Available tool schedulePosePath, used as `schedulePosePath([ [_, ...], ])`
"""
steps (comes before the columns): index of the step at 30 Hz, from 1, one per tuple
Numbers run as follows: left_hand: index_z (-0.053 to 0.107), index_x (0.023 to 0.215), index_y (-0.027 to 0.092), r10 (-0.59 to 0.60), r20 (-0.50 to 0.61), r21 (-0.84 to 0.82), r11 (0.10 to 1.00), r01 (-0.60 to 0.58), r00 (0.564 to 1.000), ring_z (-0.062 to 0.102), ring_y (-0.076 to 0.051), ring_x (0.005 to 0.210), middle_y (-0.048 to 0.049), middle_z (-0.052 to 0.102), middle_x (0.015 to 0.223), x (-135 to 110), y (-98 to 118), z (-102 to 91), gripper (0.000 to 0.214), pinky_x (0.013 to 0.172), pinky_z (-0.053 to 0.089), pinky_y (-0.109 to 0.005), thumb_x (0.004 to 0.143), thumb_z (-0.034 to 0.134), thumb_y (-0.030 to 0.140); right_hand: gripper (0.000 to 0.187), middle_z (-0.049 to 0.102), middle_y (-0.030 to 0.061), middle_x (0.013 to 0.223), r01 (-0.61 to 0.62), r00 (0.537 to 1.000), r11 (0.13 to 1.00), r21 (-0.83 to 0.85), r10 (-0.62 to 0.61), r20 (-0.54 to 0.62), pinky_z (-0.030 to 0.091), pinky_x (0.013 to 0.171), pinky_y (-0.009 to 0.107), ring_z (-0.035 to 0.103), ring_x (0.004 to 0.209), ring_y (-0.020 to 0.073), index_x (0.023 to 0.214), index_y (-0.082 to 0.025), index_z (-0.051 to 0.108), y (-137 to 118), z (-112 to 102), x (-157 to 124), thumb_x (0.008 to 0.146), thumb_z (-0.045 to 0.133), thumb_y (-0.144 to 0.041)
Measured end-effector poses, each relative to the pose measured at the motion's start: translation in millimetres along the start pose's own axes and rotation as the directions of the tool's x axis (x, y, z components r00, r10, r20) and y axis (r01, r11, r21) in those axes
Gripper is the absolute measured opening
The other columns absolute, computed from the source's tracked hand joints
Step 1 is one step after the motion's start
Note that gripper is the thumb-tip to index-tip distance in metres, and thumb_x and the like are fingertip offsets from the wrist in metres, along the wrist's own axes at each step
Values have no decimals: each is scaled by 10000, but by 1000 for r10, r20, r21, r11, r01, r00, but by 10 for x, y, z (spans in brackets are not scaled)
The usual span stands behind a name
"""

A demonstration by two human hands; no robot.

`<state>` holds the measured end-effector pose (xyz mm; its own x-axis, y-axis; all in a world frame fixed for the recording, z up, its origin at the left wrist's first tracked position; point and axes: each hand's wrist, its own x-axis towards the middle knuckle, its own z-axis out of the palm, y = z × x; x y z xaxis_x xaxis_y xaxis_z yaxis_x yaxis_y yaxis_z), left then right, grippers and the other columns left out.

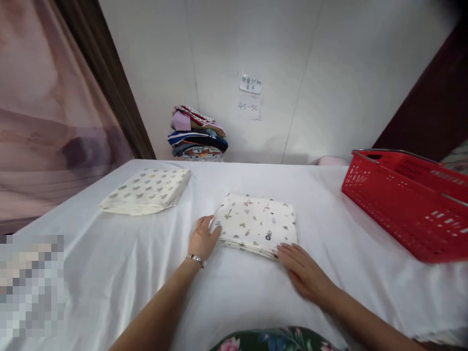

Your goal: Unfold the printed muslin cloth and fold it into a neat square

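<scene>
A folded white cloth (256, 222) with small printed figures lies flat before me on the white-covered table. Against its left edge rests my left hand (204, 238), thumb and fingers apart, a bracelet at the wrist. My right hand (302, 270) touches the near right corner, its fingers stretched out over the cloth's edge. Neither hand grips the fabric. Further left lies a second folded cloth (148, 190), cream with rows of small grey-green prints, apart from both hands.
A red plastic basket (409, 209) stands at the table's right side. Beyond the far edge is a stack of folded fabrics (197, 134) by the wall. Paper notes (250, 97) hang on the wall, and a pink curtain (47, 122) borders the left.
</scene>
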<state>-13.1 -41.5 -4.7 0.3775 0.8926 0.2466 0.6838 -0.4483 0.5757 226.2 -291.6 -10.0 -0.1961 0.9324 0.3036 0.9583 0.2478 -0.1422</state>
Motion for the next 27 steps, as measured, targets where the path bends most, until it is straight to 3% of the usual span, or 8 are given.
schedulePosePath([
  [3,517,1174,155,208,-113,141,971,-191,972,513,-278,1097,-132,457,1298,-21,54,-32,414,878,454,-403,821,484,369,618,386,68,1401,-29,999,996,83,27,26,252,1080,459,307,1307,209,1412,-220,269,-44,-63,22,821,418,-118],
  [5,520,1171,151,382,-141,185,917,-355,913,456,-284,1174,-142,467,1301,-35,135,-39,394,939,412,-431,842,466,362,579,423,62,1376,-67,998,986,151,66,11,263,1074,452,346,1286,210,1400,-239,295,-31,-104,60,842,438,-184],
  [9,522,1188,194,617,-16,224,769,-599,786,373,-270,1265,-104,452,1347,-107,256,46,384,1030,306,-487,876,424,397,421,514,69,1296,-266,946,914,307,309,-99,323,1038,439,439,1217,230,1265,-236,504,152,-185,234,853,468,-317],
  [11,535,1186,204,646,62,243,730,-639,761,366,-274,1273,-91,465,1341,-149,245,115,387,1034,295,-496,884,412,413,346,579,69,1218,-408,839,793,453,521,-156,368,1002,418,497,1155,238,1130,-222,608,323,-230,361,819,509,-334],
  [13,538,1193,212,646,105,255,717,-648,756,391,-271,1258,-80,497,1314,-179,201,168,395,1025,311,-486,889,402,424,267,647,64,1094,-514,659,569,642,741,-129,426,935,378,562,1058,228,990,-204,657,524,-267,486,773,554,-319],
  [16,527,1213,211,649,118,261,711,-654,752,410,-263,1246,-68,515,1299,-195,141,194,416,1026,315,-471,894,390,440,200,684,71,934,-550,450,289,783,893,-13,502,756,306,625,883,196,882,-169,644,815,-279,628,737,578,-290],
  [22,534,1207,202,657,111,265,703,-660,745,412,-258,1245,-68,510,1304,-182,122,190,418,1023,318,-459,895,390,441,115,666,89,813,-613,309,122,781,946,95,467,507,209,592,596,115,786,-141,597,1170,-169,819,739,579,-245],
  [27,526,1214,202,654,118,251,708,-660,747,408,-256,1247,-72,502,1311,-178,107,209,417,1022,315,-460,895,394,436,175,612,45,651,-668,265,83,740,955,132,382,424,173,496,482,73,676,-145,547,1292,-144,971,736,618,-294],
])
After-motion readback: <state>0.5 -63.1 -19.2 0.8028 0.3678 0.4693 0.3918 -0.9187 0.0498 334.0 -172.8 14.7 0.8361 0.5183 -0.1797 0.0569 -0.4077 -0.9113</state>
